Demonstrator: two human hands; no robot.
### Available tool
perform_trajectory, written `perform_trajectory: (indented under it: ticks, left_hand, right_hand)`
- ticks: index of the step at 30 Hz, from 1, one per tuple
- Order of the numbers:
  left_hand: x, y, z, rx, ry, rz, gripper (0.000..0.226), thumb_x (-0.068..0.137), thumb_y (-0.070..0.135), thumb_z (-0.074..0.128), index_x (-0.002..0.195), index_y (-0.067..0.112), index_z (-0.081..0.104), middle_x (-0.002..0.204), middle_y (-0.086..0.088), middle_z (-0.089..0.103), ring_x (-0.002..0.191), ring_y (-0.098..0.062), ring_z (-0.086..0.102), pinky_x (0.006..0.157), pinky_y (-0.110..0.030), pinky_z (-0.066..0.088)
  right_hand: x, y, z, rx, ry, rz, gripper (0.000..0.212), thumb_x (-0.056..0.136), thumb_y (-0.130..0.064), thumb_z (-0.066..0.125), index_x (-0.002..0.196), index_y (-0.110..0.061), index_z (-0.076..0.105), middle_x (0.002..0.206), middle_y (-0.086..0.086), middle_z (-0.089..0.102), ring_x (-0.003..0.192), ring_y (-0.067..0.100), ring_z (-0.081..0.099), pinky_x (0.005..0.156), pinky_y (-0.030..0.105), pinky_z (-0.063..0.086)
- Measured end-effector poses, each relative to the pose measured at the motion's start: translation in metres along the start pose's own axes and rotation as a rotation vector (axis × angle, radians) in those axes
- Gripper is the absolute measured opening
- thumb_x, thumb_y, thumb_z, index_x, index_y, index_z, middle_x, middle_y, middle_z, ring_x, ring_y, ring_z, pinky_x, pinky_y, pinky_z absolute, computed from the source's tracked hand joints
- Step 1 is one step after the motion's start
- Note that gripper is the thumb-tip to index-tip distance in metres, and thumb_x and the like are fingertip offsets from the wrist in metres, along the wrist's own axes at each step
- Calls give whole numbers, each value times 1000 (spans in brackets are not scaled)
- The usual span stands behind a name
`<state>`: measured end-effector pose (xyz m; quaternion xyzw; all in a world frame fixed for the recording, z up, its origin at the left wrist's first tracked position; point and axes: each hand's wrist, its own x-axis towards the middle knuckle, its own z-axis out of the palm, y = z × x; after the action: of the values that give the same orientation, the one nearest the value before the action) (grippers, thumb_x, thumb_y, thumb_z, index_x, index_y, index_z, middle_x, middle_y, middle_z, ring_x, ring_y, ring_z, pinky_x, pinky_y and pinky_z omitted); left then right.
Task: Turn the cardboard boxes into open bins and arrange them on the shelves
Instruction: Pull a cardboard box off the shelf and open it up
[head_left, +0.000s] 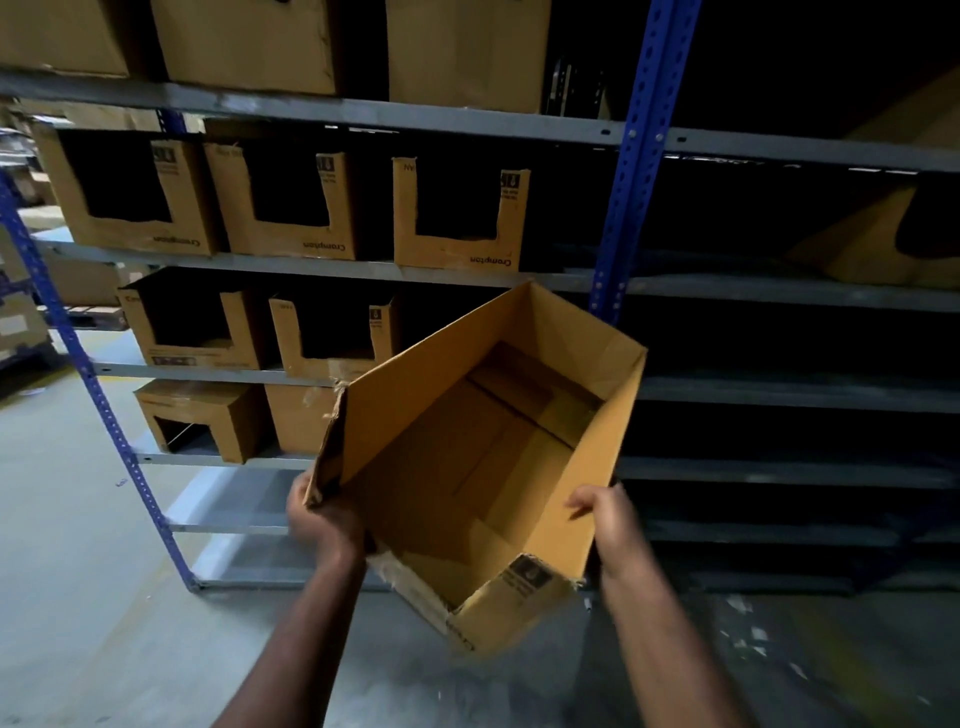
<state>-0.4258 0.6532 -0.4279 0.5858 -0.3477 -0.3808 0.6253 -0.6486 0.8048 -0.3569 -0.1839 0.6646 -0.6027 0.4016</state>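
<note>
I hold an open brown cardboard box (467, 457) in front of the shelves, tilted, with its empty inside facing me and a torn cut-out in its near front wall. My left hand (322, 514) grips the box's ragged left edge. My right hand (608, 525) grips its right wall. Several finished cut-front bins (457, 249) stand in rows on the left bay of the shelf rack (363, 270); the space to the right of the second-row bin (332, 358) is hidden behind the box I hold.
A blue upright post (634, 171) divides the left bay from a dark right bay with grey shelves (779, 389). Closed cardboard boxes (249, 47) sit on the top shelf. Another blue post (104, 410) stands at the left, on grey concrete floor (78, 571).
</note>
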Motion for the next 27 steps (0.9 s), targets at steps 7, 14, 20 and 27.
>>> perform_trajectory:
  ticks: [7, 14, 20, 27]
  left_hand:
    - [16, -49, -31, -49, 154, -145, 29, 96, 8, 39, 110, 14, 64, 111, -16, 65, 104, -36, 61, 86, -46, 52]
    - [20, -45, -18, -317, 169, -240, 26, 99, 31, 38, 94, 22, 62, 87, -3, 57, 86, -15, 54, 75, -26, 42]
    - [22, -55, 13, -192, 38, -151, 25, 103, 13, 39, 111, 32, 53, 115, -6, 54, 104, -23, 54, 75, -29, 49]
    - [42, -65, 20, -30, -365, -201, 54, 95, -8, 45, 135, 29, 40, 131, -11, 43, 108, -27, 57, 86, -47, 58]
  right_hand:
    - [-40, 36, 14, 1, -305, 335, 11, 96, -10, 50, 94, -13, 40, 115, 14, 48, 115, 44, 51, 75, 71, 53]
    - [-7, 23, 23, 147, -341, 320, 41, 78, -11, 63, 113, -19, 42, 143, 19, 41, 112, 51, 55, 67, 68, 55]
    - [33, 6, 26, 183, -188, 152, 59, 98, -11, 43, 152, -34, 35, 154, 9, 38, 125, 44, 48, 63, 69, 54]
    - [72, -2, 35, 132, -103, 84, 65, 90, -9, 41, 150, -35, 39, 159, 8, 32, 137, 48, 33, 55, 70, 51]
